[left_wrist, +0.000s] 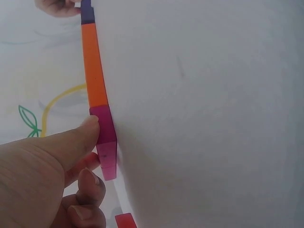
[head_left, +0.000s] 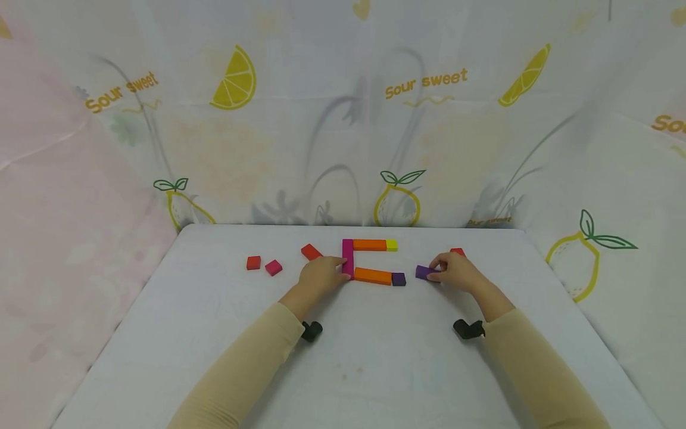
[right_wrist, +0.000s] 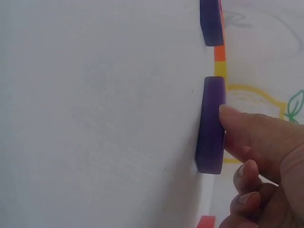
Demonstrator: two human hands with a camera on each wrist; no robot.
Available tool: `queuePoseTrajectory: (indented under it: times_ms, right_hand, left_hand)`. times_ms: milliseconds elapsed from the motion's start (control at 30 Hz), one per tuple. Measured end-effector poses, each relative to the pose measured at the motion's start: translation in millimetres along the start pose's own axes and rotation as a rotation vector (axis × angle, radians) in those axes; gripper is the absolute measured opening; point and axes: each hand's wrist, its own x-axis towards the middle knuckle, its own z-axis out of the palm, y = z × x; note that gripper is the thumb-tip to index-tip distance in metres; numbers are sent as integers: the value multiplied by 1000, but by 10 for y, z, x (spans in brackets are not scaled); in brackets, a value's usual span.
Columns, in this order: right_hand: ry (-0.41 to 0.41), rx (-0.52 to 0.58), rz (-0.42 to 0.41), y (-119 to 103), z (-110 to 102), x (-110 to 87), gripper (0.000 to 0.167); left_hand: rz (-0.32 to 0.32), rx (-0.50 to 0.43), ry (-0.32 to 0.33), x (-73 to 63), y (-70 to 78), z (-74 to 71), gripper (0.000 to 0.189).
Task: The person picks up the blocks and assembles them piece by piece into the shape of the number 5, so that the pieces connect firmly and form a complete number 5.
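Beige sleeves (head_left: pixel 236 369): both forearms, reaching from the lower edge of the head view over the worktop (head_left: pixel 386 369).
Black wrist devices (head_left: pixel 468 329): one at each cuff, on the inner side.
Left hand (head_left: pixel 320 277): grasping, thumb and finger on the near end of the magenta bar.
Right hand (head_left: pixel 455 273): grasping, the purple bar pinched between thumb and forefinger, other fingers curled.
Purple bar (head_left: pixel 423 272): right of the dark purple cube, a gap between them; whether it is lifted or rests on the worktop cannot be told.
Magenta bar (head_left: pixel 348 253): set front to back, forming the left side of a three-sided outline.
Front orange bar (head_left: pixel 373 276): extends rightward from the magenta bar's near end, the dark purple cube (head_left: pixel 398 279) at its tip.
Rear orange bar (head_left: pixel 370 245): extends rightward from the far end, the yellow cube (head_left: pixel 392 245) at its tip.
Loose blocks, left: red block (head_left: pixel 253 263), pink block (head_left: pixel 273 267) and orange-red block (head_left: pixel 311 252), each apart.
Loose block, right: a second red block (head_left: pixel 457 251), partly hidden behind the right hand.
Backdrop (head_left: pixel 300 149): pale cloth with lemon prints.
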Motion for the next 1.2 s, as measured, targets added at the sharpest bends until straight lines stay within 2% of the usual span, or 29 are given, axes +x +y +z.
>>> queuePoseTrajectory:
  times_ms: [633,1033,1200]
  right_hand:
    - [-84,37,129,-188,91,-221,25]
    - [-120,14,155,-327,223,-363,27]
    - [-131,-23,112,-359,212,-390,28]
  left_hand:
    - [7,2,2,23,-17,14,54]
    - [-2,5,5,4,2,-4,53]
    - [-12,1,2,3,6,0,54]
